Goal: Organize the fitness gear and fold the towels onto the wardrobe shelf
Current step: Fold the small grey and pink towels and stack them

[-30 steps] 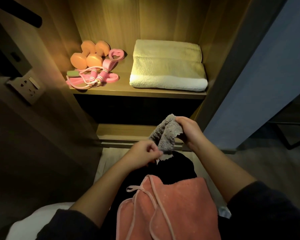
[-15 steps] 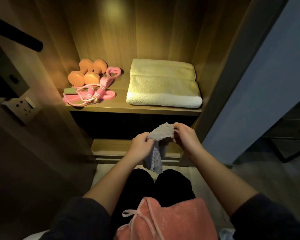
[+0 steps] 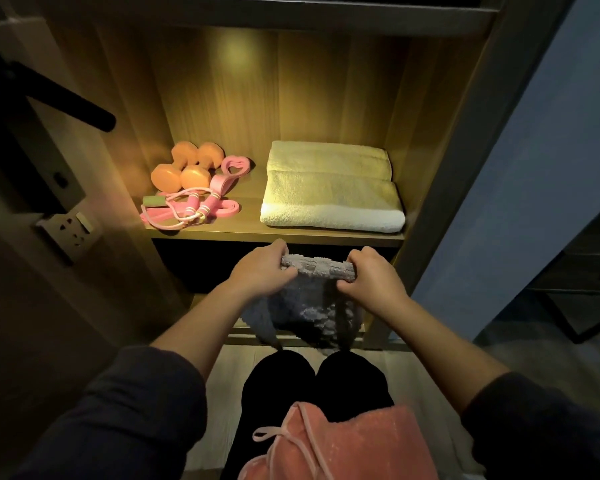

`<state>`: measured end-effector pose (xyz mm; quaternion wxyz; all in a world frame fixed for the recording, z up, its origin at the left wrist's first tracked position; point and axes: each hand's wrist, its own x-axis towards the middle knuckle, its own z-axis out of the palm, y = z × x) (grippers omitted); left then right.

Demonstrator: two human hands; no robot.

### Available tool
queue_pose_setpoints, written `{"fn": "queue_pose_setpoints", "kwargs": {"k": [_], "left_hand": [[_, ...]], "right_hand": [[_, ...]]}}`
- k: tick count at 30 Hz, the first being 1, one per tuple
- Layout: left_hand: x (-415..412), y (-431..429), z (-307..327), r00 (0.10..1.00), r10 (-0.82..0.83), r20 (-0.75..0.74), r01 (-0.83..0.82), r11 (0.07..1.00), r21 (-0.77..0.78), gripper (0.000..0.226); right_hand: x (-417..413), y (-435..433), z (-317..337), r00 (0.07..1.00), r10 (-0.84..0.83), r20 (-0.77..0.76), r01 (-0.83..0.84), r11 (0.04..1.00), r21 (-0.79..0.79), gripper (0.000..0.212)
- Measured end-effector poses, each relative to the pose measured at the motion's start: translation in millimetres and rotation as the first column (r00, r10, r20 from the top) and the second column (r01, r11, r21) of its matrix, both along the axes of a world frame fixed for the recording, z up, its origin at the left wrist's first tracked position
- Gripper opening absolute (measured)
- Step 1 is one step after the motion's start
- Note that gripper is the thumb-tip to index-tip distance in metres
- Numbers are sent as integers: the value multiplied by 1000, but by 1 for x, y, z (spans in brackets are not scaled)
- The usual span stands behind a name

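A small grey fluffy towel [image 3: 312, 306] hangs in front of the wardrobe, just below the lit shelf [image 3: 326, 235]. My left hand [image 3: 262, 270] grips its top left corner and my right hand [image 3: 371, 278] grips its top right corner, so the top edge is stretched between them. On the shelf lies a folded cream towel [image 3: 333, 188] at the right. Two orange dumbbells [image 3: 184, 166], a pink jump rope [image 3: 184, 209] and a pink resistance band [image 3: 231, 171] sit at the left. A pink towel [image 3: 343, 445] with a ribbon lies on my lap.
The wardrobe's side panels stand close on both sides of the shelf. A wall socket [image 3: 71, 228] and a black door handle [image 3: 66, 102] are at the left. A blue wall [image 3: 534, 202] is at the right. A lower shelf [image 3: 291, 332] shows behind the grey towel.
My hands have risen and moved apart, spreading the bunched grey towel out by its top edge. The view has tilted up toward the shelf.
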<state>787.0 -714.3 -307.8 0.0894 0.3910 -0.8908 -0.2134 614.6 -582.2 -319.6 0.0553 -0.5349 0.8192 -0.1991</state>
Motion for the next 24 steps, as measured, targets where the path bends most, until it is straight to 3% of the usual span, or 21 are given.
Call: {"fn": "queue_pose_setpoints", "kwargs": {"k": [3, 7, 11, 14, 16, 19, 24], "left_hand": [[0, 8, 8, 999, -32, 7, 32, 994, -100, 23], [2, 15, 26, 998, -62, 30, 66, 982, -179, 25], [8, 18, 49, 995, -41, 86, 59, 975, -216, 11], [18, 20, 61, 997, -35, 73, 50, 975, -215, 11], [26, 20, 67, 1000, -26, -5, 25, 983, -184, 12], [38, 15, 77, 978, 35, -205, -59, 992, -112, 20], [50, 3, 87, 878, 148, -455, -129, 989, 72, 11]], "right_hand": [[4, 6, 3, 998, -7, -59, 8, 1000, 24, 35], [3, 16, 14, 999, 5, -48, -6, 1000, -29, 21], [0, 28, 34, 999, 41, -16, -41, 999, -11, 13], [-4, 42, 51, 996, 72, 45, -71, 997, -20, 25], [-8, 53, 59, 994, 56, 91, -45, 992, -118, 32], [-20, 63, 69, 988, 6, 154, 34, 966, -257, 24], [-48, 61, 80, 937, -117, 328, 225, 922, -314, 18]]}}
